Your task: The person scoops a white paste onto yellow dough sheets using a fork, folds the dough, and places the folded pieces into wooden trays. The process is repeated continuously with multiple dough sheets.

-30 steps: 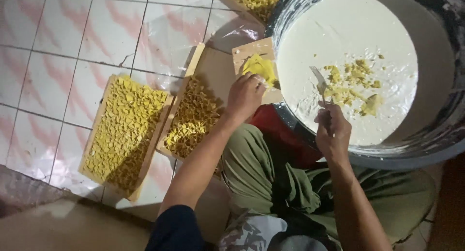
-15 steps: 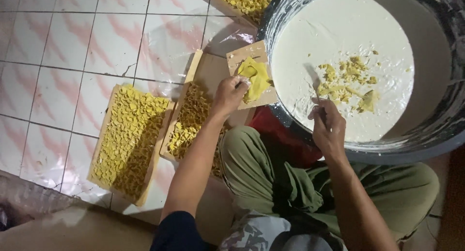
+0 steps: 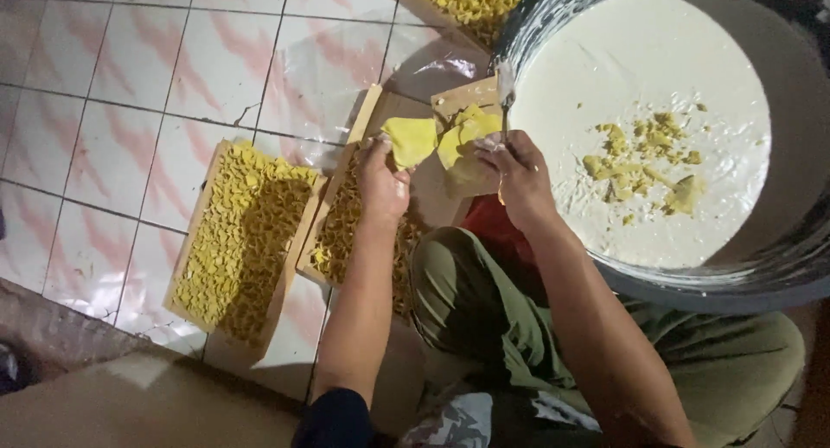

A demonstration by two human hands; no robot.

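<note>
The person sits low on the floor, with olive green trousers (image 3: 484, 327) bent at the knees in the nearest part of the view. From there two bare forearms reach forward.

The left hand (image 3: 382, 182) pinches a thin yellow wrapper sheet (image 3: 411, 140) between thumb and fingers and holds it up by its lower edge. The right hand (image 3: 517, 173) is closed around the handle of a small metal spreading knife (image 3: 505, 92), whose blade points up and carries white paste. Its fingertips also touch a small stack of the same yellow sheets (image 3: 467, 135), which lies on a small wooden board (image 3: 458, 98) just beside the rim of the basin.

Under the left forearm lies a flat wooden tray (image 3: 367, 119) partly filled with small yellow folded pieces. To the left of it, on the white floor tiles with pink streaks (image 3: 130, 85), lies a second wooden tray full of yellow pieces (image 3: 238, 240). The two trays are just beside each other.

Farther to the right stands a large round metal basin with white creamy batter (image 3: 657, 59). Some yellow crumbs (image 3: 640, 158) float on it. At the top edge a third tray of yellow pieces (image 3: 471, 0) is partly in view.
</note>
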